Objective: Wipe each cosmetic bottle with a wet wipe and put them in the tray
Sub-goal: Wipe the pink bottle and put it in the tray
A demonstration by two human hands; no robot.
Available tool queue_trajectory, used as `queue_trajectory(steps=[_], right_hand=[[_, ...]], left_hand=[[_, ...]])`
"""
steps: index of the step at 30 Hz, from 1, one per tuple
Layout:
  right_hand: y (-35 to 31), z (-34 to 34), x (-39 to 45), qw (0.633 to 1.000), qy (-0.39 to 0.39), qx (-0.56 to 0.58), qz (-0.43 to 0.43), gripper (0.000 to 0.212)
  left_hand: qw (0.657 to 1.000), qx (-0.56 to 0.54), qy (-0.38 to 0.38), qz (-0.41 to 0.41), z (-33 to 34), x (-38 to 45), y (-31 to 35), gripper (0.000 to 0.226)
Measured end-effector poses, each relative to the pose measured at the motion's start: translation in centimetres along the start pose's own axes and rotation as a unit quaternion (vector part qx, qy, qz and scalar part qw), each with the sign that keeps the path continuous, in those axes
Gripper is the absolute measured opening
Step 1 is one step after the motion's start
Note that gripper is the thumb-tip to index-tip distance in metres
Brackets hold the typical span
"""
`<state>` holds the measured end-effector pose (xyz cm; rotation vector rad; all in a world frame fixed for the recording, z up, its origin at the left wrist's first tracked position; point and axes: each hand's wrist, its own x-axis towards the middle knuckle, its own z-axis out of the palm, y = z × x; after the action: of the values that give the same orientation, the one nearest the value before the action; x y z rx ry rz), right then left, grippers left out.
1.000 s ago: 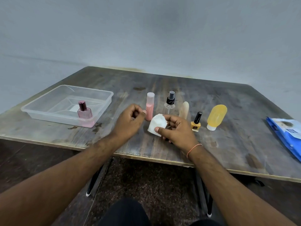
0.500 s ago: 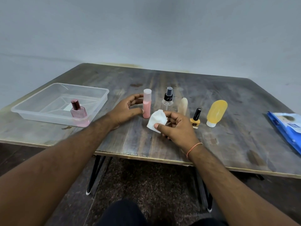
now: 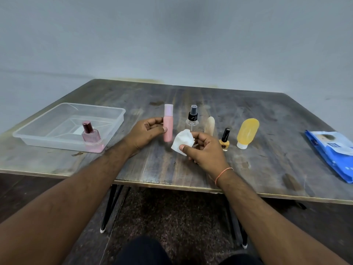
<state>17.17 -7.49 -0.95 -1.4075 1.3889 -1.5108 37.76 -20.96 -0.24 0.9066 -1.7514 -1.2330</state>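
My left hand [image 3: 147, 131] pinches the tall pink bottle [image 3: 168, 122] between thumb and fingers, holding it upright. My right hand [image 3: 205, 150] holds a folded white wet wipe [image 3: 182, 141] just right of that bottle. Behind the wipe stands a clear spray bottle with a black pump [image 3: 192, 119]. A beige tube [image 3: 210, 124], a yellow nail polish with a black cap [image 3: 224, 140] and a yellow squeeze bottle [image 3: 247, 132] line up to the right. The clear plastic tray [image 3: 47, 123] at the left holds a pink perfume bottle [image 3: 90, 133].
A blue wet-wipe pack [image 3: 333, 152] lies at the table's right edge. The dark wooden table [image 3: 267, 169] ends close to my wrists, with black legs below. A grey wall runs behind the table.
My left hand opened, reached to the pink bottle and now pinches it. My right hand stayed in place with the wipe.
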Motion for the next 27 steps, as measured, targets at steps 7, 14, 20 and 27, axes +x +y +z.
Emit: queue_trajectory(steps=[7, 14, 20, 27], right_hand=[[0.5, 0.1, 0.1, 0.997, 0.065, -0.033, -0.008, 0.025], [0.8, 0.1, 0.0, 0.994, 0.084, -0.061, -0.017, 0.02], [0.9, 0.0, 0.1, 0.993, 0.077, -0.083, -0.02, 0.014], [1.0, 0.0, 0.1, 0.991, 0.053, -0.119, -0.02, 0.014]], left_hand=[[0.997, -0.057, -0.046, 0.002, 0.3, -2.7, 0.4, 0.066], [0.996, 0.022, -0.082, -0.005, 1.2, -3.9, 0.7, 0.065], [0.996, 0.048, -0.076, 0.006, 1.7, -4.1, 1.0, 0.079], [0.994, 0.062, -0.078, 0.048, 1.4, -4.3, 1.0, 0.101]])
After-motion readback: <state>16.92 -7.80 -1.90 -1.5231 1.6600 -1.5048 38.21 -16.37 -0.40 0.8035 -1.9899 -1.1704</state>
